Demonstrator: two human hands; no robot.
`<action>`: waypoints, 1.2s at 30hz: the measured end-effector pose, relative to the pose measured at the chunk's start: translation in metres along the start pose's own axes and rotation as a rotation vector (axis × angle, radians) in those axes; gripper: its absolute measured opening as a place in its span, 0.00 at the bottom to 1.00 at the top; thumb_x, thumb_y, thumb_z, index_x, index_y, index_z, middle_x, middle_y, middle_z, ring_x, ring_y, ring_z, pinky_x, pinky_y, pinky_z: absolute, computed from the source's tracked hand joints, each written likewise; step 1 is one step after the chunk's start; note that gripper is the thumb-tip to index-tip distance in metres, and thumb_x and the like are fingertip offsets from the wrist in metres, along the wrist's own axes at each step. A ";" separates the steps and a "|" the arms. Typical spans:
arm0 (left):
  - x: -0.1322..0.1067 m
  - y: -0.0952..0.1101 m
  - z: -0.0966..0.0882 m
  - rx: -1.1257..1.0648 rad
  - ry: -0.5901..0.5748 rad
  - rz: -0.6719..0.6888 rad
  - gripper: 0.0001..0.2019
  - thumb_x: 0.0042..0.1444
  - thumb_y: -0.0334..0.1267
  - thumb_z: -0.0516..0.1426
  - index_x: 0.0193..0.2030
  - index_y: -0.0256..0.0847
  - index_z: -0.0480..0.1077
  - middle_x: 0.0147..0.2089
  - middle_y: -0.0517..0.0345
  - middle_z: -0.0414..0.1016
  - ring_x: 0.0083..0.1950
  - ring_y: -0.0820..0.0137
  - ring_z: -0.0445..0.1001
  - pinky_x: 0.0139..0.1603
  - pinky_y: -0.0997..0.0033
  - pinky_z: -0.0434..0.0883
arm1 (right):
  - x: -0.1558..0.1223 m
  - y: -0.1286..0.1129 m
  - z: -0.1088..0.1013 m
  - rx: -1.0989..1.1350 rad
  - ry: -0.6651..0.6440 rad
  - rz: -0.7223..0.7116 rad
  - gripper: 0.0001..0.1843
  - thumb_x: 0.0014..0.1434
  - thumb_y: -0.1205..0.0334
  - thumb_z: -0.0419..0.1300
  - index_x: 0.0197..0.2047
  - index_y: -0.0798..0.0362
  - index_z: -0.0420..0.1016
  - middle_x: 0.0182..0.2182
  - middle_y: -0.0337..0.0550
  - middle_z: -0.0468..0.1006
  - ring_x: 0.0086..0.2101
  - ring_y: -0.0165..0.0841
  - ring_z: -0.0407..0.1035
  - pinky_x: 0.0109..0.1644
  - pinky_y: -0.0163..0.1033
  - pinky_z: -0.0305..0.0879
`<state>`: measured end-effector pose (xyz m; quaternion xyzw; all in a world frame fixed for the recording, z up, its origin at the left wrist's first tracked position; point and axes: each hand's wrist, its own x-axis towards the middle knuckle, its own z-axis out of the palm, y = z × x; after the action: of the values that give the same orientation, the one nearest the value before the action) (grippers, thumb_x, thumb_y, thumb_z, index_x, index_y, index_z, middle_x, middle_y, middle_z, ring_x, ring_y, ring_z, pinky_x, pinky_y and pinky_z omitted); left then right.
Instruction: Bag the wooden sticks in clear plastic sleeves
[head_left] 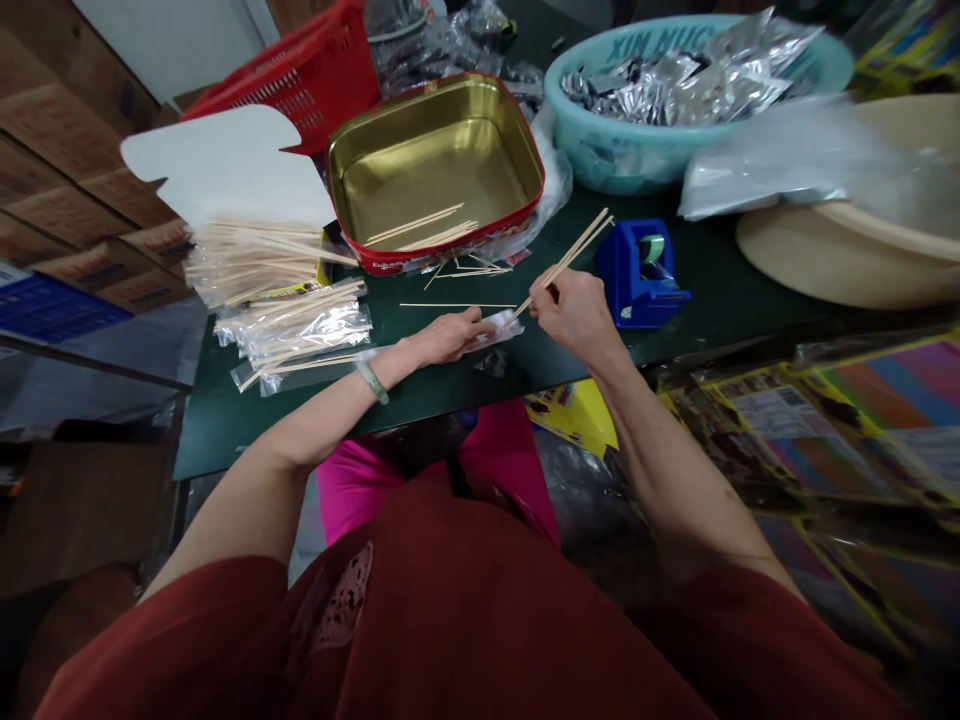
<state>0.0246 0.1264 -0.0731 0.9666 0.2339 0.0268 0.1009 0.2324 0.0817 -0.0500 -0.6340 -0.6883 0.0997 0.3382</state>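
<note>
Right hand (570, 312) is pinching thin sticks (580, 247) above green table (225, 432), lower ends meeting clear bag (504, 328) | left hand (448, 337) is covering bag, fingers close, pinch unclear | sticks probably handling light, stiff, snappable, mid-shaft suiting grip; bag limp, slippery

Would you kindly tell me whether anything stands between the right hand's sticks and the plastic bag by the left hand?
Nothing visible does: the sticks, held in the right hand, have their lower ends at the plastic bag.
</note>
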 end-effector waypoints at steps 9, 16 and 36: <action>0.015 -0.005 -0.006 -0.065 -0.032 0.036 0.11 0.58 0.29 0.50 0.41 0.36 0.74 0.33 0.54 0.70 0.30 0.72 0.64 0.32 0.71 0.58 | -0.001 0.007 0.015 0.105 0.181 0.019 0.07 0.57 0.58 0.55 0.30 0.50 0.71 0.25 0.47 0.75 0.36 0.44 0.72 0.45 0.49 0.68; 0.008 -0.004 -0.007 -0.075 0.066 0.023 0.09 0.56 0.26 0.50 0.32 0.35 0.72 0.32 0.55 0.73 0.32 0.73 0.67 0.33 0.74 0.60 | -0.008 -0.005 -0.002 0.266 0.177 0.073 0.05 0.56 0.62 0.56 0.29 0.50 0.70 0.24 0.43 0.75 0.32 0.40 0.73 0.40 0.47 0.70; -0.024 0.030 -0.042 0.242 0.198 0.031 0.11 0.61 0.26 0.47 0.36 0.37 0.71 0.32 0.54 0.70 0.34 0.69 0.68 0.31 0.70 0.59 | -0.019 -0.046 0.013 0.343 0.073 -0.029 0.08 0.54 0.61 0.56 0.26 0.52 0.73 0.32 0.45 0.78 0.35 0.36 0.71 0.41 0.42 0.68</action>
<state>0.0128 0.0973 -0.0259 0.9679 0.2292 0.0951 -0.0401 0.1876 0.0595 -0.0400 -0.5602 -0.6576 0.1878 0.4675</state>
